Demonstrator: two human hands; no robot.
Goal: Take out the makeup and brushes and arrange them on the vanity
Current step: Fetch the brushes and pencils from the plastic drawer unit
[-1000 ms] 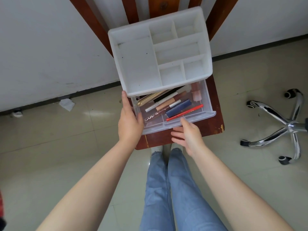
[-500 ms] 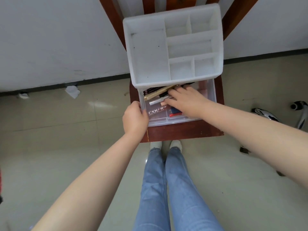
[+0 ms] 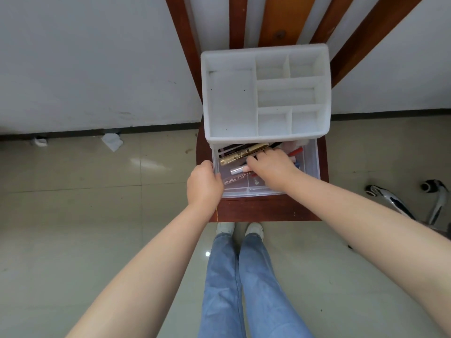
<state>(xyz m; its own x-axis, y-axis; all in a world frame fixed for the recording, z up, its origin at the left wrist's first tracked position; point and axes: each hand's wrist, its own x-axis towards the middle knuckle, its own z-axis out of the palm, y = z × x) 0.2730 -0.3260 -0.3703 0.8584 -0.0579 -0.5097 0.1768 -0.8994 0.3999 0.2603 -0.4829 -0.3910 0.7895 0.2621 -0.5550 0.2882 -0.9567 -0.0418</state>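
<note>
A white organizer [image 3: 231, 103] with several bare top compartments stands on a brown wooden chair seat [image 3: 268, 212]. Its clear drawer [image 3: 313, 164] is pulled out toward me and holds several makeup sticks, among them a gold tube [image 3: 241, 153], a silver and pink tube [image 3: 238, 170] and a red pen [image 3: 296, 151]. My left hand [image 3: 203, 185] grips the drawer's front left corner. My right hand [image 3: 272, 165] is inside the drawer, fingers curled down over a bunch of the sticks, thumb against the silver and pink tube. The sticks under the hand are hidden.
The chair's slatted back [image 3: 273, 20] rises against a white wall behind the organizer. A chrome office-chair base [image 3: 400, 206] lies on the tiled floor at the right. Crumpled paper [image 3: 112, 141] sits by the baseboard at the left. My legs and white shoes [image 3: 225, 228] are just below the seat.
My right hand went from the drawer's front edge into the drawer and its fingers curled over the makeup sticks. My left hand slid from the organizer's side to the drawer's front left corner.
</note>
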